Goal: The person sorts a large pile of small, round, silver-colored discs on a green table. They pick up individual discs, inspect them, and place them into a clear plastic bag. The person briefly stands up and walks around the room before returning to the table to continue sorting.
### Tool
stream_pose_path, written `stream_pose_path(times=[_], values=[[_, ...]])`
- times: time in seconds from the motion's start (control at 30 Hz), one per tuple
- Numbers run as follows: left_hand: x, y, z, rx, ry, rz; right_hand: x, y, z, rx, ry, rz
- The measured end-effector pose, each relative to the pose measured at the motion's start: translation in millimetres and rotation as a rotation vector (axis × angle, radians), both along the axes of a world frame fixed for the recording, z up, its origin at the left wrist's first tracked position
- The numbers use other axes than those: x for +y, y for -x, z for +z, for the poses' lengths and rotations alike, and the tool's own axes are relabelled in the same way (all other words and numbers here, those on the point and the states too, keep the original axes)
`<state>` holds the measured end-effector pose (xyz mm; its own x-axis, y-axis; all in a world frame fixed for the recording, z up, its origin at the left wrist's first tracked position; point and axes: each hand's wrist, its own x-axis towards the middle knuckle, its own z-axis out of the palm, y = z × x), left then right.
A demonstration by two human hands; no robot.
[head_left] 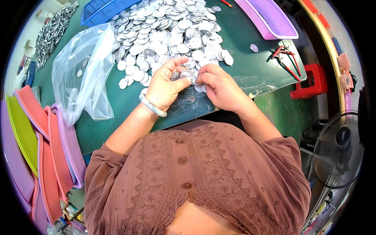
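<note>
1. A few silver discs (184, 74) are pinched between the thumb and curled fingers of the left hand (166, 86); the exact number held cannot be told, as the discs overlap.
2. The right hand (219, 88) is curled with its fingertips pressed down onto discs just beside the left thumb; whether one is gripped cannot be told.
3. The held discs are round and flat, so no long axis is shown; their faces are turned roughly upward, slightly tilted.
4. A pale bangle (152, 106) is worn on the left wrist.
5. Just beyond both hands a large heap of discs (168, 31) is spread on the green table (243, 66), far too many to count.
6. One stray disc (254, 48) lies well to the right of the heap.
7. A clear plastic bag (84, 74) lies left of the left hand.
8. One pair of red-handled pliers (285, 58) lies far right of the right hand.
</note>
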<state>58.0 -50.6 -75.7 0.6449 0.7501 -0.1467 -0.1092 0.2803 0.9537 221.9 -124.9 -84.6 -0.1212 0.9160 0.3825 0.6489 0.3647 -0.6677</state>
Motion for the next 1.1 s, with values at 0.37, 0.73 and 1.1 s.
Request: stream_pose_path(times=[0.37,0.73,1.1], values=[[-1.9,2.9,2.1,0.079,-0.128,-0.08,14.0,13.1,16.1,0.543,0.346,-0.078],[-4.7,-7.3,5.9,0.135,-0.191,-0.159,11.5,-0.8,15.1,0.74,0.505,-0.023],[6.4,-10.8,5.7,0.591,-0.655,-0.122,-0.8,-50.5,8.2,0.909,0.376,-0.17]])
